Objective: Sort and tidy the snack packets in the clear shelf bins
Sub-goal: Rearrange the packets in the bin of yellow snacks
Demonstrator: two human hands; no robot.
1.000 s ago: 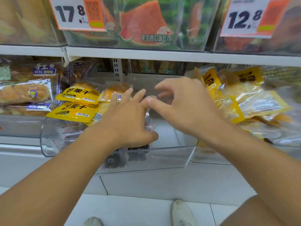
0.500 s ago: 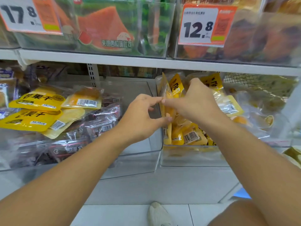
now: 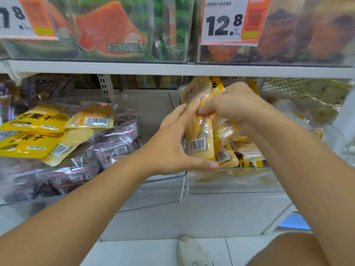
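Much of the right bin (image 3: 230,181) is hidden behind the two hands, so how many yellow packets (image 3: 226,156) lie in it cannot be counted; its far right side is blurred, and only pale wrappers (image 3: 284,108) and a wire mesh (image 3: 299,91) show there. The price tag at top left (image 3: 17,18) is cut off by the frame edge, and the goods in the upper bins behind the other price tag (image 3: 228,22) are smeared and hard to make out apart from a watermelon picture (image 3: 111,27). The left hand (image 3: 172,143) grips an upright yellow packet (image 3: 199,139) from its left side, thumb curled under the lower edge and fingers along the top. The packet is a clear-fronted pouch with pale yellow contents and a white barcode label near its bottom, held at the front left of the right bin. The right hand (image 3: 232,106) is curled over the tops of several more yellow packets just behind it, bunching them together; its fingertips are hidden in the wrappers. The left bin (image 3: 153,189) holds dark purple packets (image 3: 107,146) piled low, with four flat yellow packets (image 3: 34,121) lying on top at its left end, two showing black characters and two showing barcodes. The bins sit on a white shelf (image 3: 172,215). Below, a pale shoe (image 3: 190,250) stands on the tiled floor (image 3: 134,252).
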